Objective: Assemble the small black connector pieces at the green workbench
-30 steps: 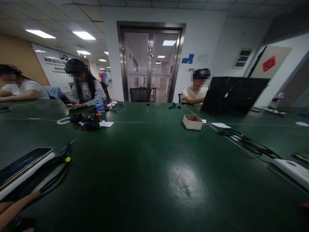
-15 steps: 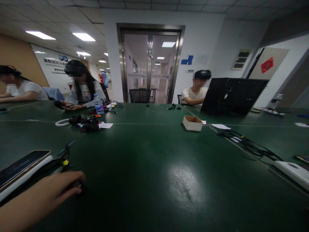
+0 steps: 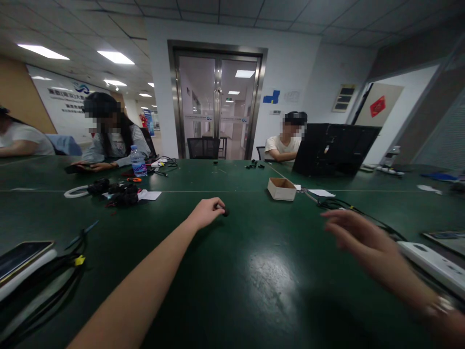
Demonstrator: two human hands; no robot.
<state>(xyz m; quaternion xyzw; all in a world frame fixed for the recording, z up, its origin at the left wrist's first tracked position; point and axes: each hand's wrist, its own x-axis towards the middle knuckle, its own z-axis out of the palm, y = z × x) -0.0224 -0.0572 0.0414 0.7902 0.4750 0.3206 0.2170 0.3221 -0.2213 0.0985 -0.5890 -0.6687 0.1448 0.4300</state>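
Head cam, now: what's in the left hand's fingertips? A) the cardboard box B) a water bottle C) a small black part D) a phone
C: the left hand, stretched out over the green table, pinches a small black part at its fingertips. The water bottle, phone and cardboard box all lie apart from it.

Green bench carries a small cardboard box, water bottle, black laptop, and tangled cables.
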